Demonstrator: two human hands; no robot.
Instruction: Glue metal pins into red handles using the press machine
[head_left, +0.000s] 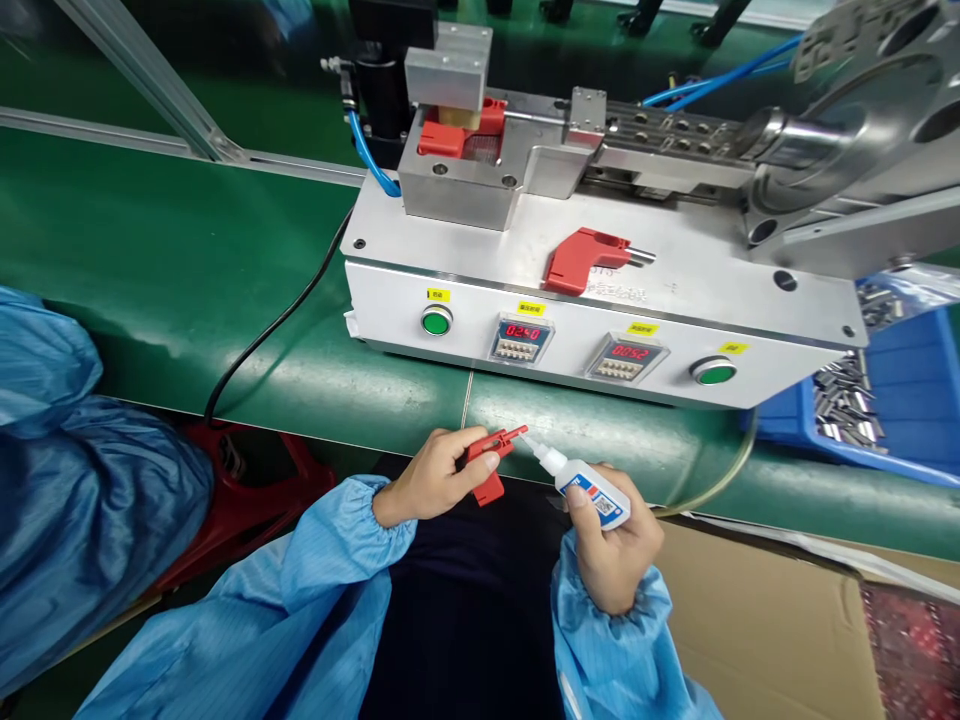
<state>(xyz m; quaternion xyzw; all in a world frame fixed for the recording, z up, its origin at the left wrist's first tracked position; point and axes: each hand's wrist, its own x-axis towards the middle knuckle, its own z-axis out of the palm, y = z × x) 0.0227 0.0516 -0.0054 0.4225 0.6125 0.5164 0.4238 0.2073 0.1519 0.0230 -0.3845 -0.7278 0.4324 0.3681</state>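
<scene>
My left hand (433, 478) is closed round a small red plastic part (491, 457), holding it just below the edge of the green belt. My right hand (613, 545) grips a small white glue bottle (589, 490) with a blue and red label. The bottle's nozzle points left and touches the tip of the red part. Both arms wear light blue sleeves.
A white press machine (570, 300) stands on the green belt (172, 270), with two green buttons, two red counters, a red part (581, 260) on top and another (457, 135) in the fixture. A blue bin of metal pins (885, 400) is right; a cardboard box (765, 610) lower right.
</scene>
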